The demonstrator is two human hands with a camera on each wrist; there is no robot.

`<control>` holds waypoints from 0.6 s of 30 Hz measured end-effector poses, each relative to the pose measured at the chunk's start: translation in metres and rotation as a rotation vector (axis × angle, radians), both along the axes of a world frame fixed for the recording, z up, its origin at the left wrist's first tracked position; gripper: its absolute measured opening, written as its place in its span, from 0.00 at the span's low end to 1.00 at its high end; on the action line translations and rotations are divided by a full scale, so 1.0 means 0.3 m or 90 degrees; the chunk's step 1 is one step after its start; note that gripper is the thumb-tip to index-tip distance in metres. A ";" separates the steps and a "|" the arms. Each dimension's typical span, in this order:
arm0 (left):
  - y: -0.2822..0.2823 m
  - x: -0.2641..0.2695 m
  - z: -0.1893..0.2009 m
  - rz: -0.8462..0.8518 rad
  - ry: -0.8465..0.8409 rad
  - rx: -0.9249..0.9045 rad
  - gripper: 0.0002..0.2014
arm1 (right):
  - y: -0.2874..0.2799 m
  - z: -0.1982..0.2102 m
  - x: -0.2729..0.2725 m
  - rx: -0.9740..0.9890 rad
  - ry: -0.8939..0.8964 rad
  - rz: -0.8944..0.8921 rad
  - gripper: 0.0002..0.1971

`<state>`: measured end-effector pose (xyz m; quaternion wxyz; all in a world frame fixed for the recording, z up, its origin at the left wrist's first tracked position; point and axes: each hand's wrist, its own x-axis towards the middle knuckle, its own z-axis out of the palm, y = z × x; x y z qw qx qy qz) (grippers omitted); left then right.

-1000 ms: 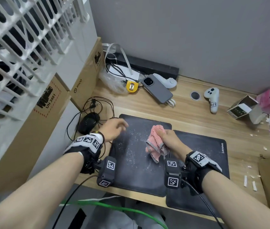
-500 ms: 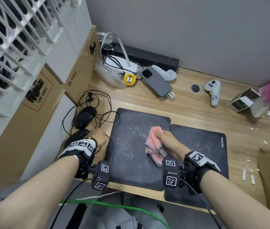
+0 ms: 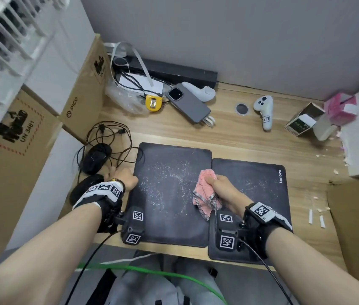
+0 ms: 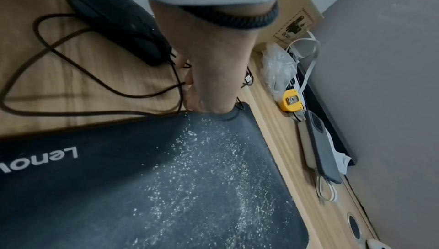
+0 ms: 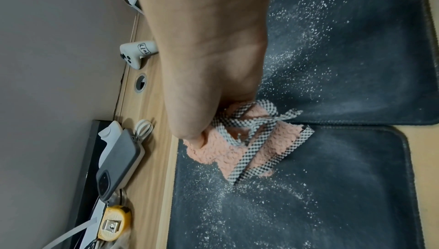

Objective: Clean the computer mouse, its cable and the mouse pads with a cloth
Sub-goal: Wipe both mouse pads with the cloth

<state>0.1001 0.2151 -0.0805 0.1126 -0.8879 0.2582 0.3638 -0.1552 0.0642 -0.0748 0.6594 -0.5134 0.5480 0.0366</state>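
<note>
The right hand [image 3: 220, 190] is clenched around a bunched pink cloth [image 3: 205, 194] with a black-and-white checked trim, pressing it down where the two black mouse pads meet. The left mouse pad [image 3: 169, 194] carries a scatter of white powder [image 3: 167, 181] across its middle; the right mouse pad [image 3: 260, 183], printed with a Lenovo mark along its far right edge, lies touching it edge to edge and shows a fainter dusting. In the right wrist view the cloth [image 5: 240, 146] straddles the seam, with the fingers buried in its pile. The left hand [image 3: 122, 178] sits at the left pad's far left corner, among the loops of the mouse cable [image 3: 117, 137]; in the left wrist view its fingers [image 4: 190, 82] curl downward right at the cable [image 4: 78, 61], seemingly pinching a strand, though the back of the hand hides the contact. A black computer mouse [image 3: 96, 158] rests on the wooden desk [image 3: 240, 137] just beyond that hand, off the pads. Towards the wall lie a grey smartphone [image 3: 188, 103], a yellow tape measure [image 3: 153, 103] and a white controller [image 3: 264, 112], well apart from the pads.
</note>
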 end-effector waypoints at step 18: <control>-0.059 -0.058 -0.011 -0.113 0.068 -0.233 0.30 | -0.092 0.018 0.032 -0.292 0.027 0.010 0.17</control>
